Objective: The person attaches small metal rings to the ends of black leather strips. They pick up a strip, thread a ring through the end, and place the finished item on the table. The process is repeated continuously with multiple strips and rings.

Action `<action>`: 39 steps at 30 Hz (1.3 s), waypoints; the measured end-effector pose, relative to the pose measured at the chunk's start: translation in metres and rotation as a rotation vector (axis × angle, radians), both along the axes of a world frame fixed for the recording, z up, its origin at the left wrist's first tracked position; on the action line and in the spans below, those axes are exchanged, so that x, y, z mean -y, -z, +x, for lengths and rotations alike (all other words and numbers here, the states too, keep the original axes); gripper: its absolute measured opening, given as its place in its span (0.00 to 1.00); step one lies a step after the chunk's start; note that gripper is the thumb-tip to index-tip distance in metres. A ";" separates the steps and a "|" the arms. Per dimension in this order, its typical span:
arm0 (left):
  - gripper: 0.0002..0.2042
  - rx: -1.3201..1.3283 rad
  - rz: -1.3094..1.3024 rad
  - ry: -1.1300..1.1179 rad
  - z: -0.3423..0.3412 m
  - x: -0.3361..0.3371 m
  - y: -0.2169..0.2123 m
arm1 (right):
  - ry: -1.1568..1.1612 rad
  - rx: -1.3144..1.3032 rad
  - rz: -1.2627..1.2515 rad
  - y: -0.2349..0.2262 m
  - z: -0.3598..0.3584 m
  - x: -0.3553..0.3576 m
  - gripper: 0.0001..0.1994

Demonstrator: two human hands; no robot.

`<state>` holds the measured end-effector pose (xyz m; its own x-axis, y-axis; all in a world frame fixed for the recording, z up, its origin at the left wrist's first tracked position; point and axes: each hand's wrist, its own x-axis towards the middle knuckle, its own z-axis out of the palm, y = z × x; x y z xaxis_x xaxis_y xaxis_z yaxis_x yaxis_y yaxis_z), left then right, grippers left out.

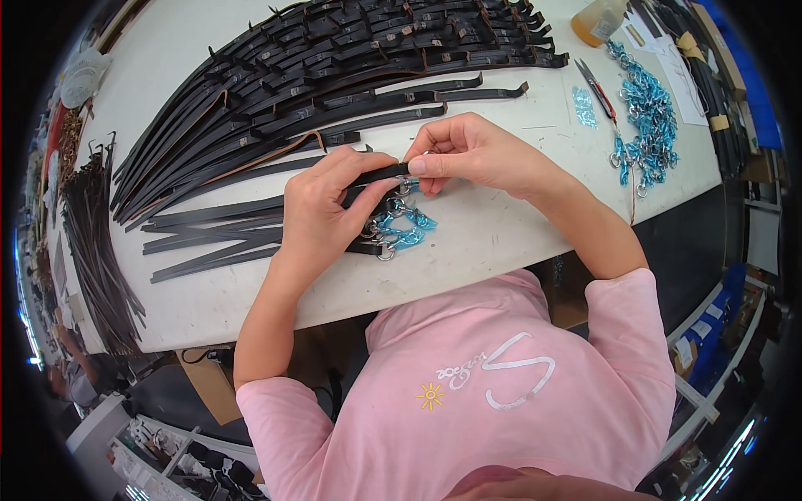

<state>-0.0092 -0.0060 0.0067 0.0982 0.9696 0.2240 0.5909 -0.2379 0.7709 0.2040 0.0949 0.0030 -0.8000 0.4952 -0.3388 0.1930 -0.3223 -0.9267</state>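
Note:
Both hands are at one black leather-like strap (380, 174) above the table's near part. My left hand (322, 200) grips it between thumb and fingers. My right hand (468, 159) pinches its right end with thumb and forefinger; a bit of metal shows by that forefinger, its kind unclear. Just below the fingers lie metal clasps in blue plastic film (403, 230), at the ends of several black straps (213, 219) that run left under my left wrist. Part of the held strap is hidden by my left hand.
A large fan of black straps (334, 63) covers the far side of the white table (468, 275). More narrow straps (92, 234) hang over the left edge. Scissors (597, 90), a heap of blue-wrapped clasps (650, 113) and a jar of amber liquid (597, 23) are at right.

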 end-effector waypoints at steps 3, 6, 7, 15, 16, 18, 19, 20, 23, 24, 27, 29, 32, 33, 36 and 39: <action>0.10 0.019 0.031 -0.003 0.001 -0.001 0.004 | -0.009 0.018 0.031 0.001 0.001 -0.001 0.12; 0.10 0.004 0.022 -0.018 0.003 -0.002 0.005 | -0.005 0.029 0.015 0.002 0.002 -0.002 0.12; 0.10 -0.004 0.007 -0.023 0.003 -0.002 0.003 | -0.001 0.032 0.005 0.003 0.002 -0.002 0.12; 0.09 0.005 -0.022 -0.051 0.004 -0.001 0.004 | -0.002 0.050 -0.017 0.004 0.002 -0.003 0.11; 0.09 0.002 -0.027 -0.052 0.004 -0.002 0.003 | 0.000 0.052 -0.017 0.004 0.002 -0.003 0.11; 0.09 -0.002 -0.029 -0.054 0.004 -0.001 0.002 | 0.009 0.051 -0.022 0.005 0.002 -0.003 0.11; 0.09 -0.002 -0.025 -0.055 0.004 -0.001 0.002 | 0.014 0.050 -0.024 0.005 0.002 -0.002 0.11; 0.09 -0.003 -0.021 -0.055 0.004 -0.001 0.003 | 0.015 0.051 -0.025 0.005 0.002 -0.002 0.11; 0.09 0.011 -0.031 -0.064 0.005 -0.001 0.000 | 0.018 0.046 -0.030 0.004 0.002 -0.002 0.11; 0.09 0.012 -0.030 -0.064 0.005 0.000 0.000 | 0.019 0.040 -0.034 0.004 0.002 -0.002 0.11; 0.08 0.012 -0.029 -0.063 0.005 -0.001 0.000 | 0.018 0.032 -0.047 0.001 0.002 -0.003 0.12; 0.08 0.009 -0.034 -0.065 0.005 -0.001 0.000 | 0.018 0.037 -0.049 0.001 0.001 -0.003 0.13; 0.09 0.008 -0.020 -0.068 0.005 -0.001 0.002 | 0.018 0.051 -0.037 0.002 0.001 -0.003 0.11; 0.09 -0.003 -0.012 -0.069 0.005 0.000 0.003 | 0.017 0.053 -0.032 0.002 0.001 -0.003 0.11; 0.09 -0.029 -0.009 -0.071 0.005 0.000 0.002 | 0.017 0.060 -0.028 0.003 0.001 -0.003 0.11; 0.08 0.030 -0.114 -0.053 0.006 0.000 -0.003 | 0.015 0.063 -0.028 0.001 0.001 -0.003 0.11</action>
